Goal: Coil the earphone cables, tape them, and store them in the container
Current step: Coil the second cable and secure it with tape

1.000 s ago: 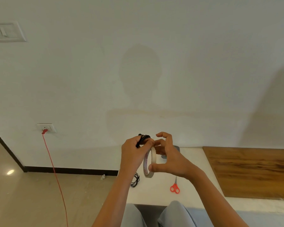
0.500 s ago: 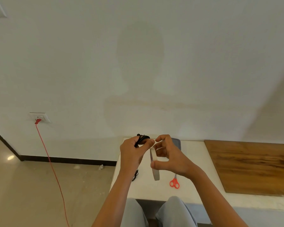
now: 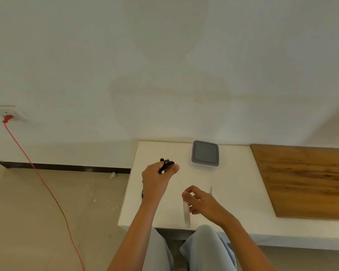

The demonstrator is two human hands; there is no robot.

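Head view: left hand raised over the table, fist wrapped round the coiled earphones; right hand lower, pinching the tape roll edge-on; lidded container beyond.

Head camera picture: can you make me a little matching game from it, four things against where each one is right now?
Things:
1 earphones
2 tape roll
3 grey container
4 red cord

Places:
A plugged into the socket
B in the right hand
C on the white table
D in the left hand

Pairs: 1-D, 2-B, 3-C, 4-A.
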